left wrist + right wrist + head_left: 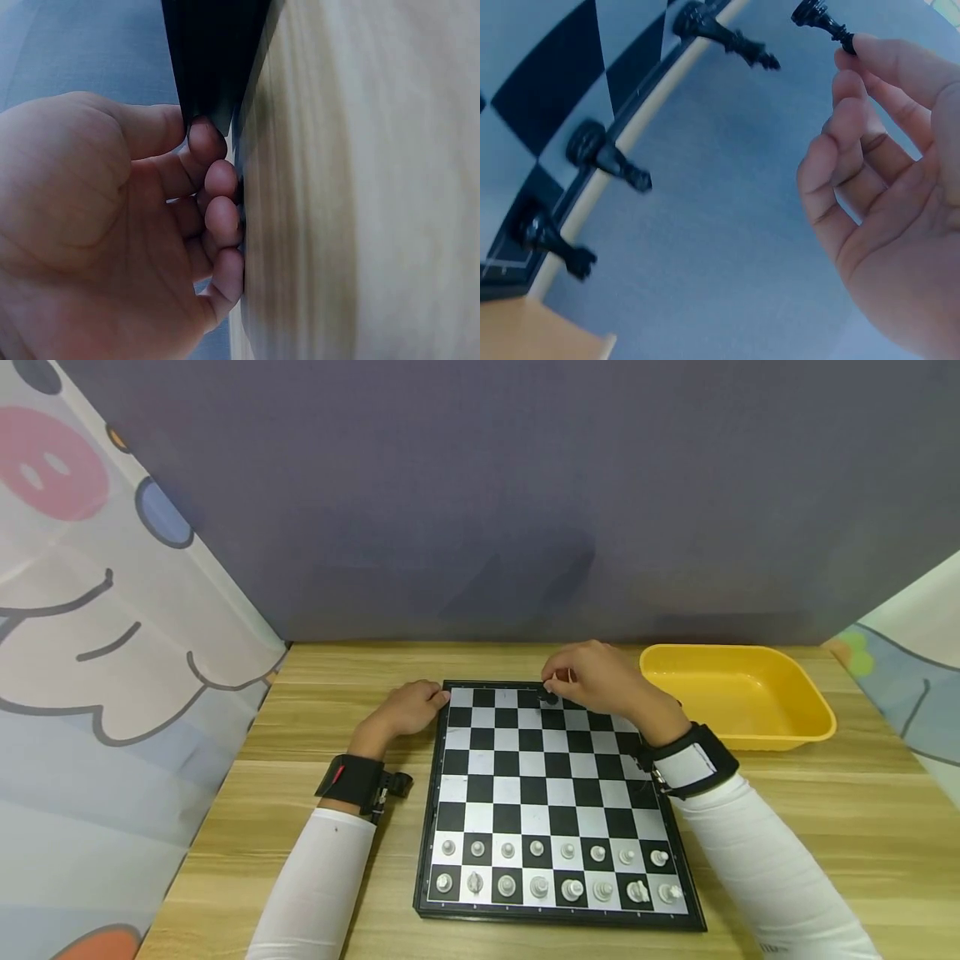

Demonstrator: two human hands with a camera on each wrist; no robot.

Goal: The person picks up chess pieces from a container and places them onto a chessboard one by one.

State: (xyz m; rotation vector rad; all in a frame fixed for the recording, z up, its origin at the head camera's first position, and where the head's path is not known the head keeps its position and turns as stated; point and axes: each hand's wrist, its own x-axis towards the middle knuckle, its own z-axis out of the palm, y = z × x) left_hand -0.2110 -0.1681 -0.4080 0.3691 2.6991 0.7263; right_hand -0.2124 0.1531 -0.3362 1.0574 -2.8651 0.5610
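Observation:
The black-and-white chessboard (534,789) lies on the wooden table. At its far left corner, my left hand (408,706) grips the edge between thumb and curled index finger; the other fingers (223,217) curl beside the tabletop. Over the far row, my right hand (600,677) pinches the top of a black chess piece (819,16) between thumb and fingertips, which hide its tip. Several black pieces stand along that far edge in the right wrist view, among them a tall crowned piece (724,36). White pieces (538,886) fill the two near rows.
A yellow tray (795,706) stands right of the board, beside my right forearm. A grey partition (480,527) rises behind the table (817,827). Printed cloth (112,693) hangs at the left.

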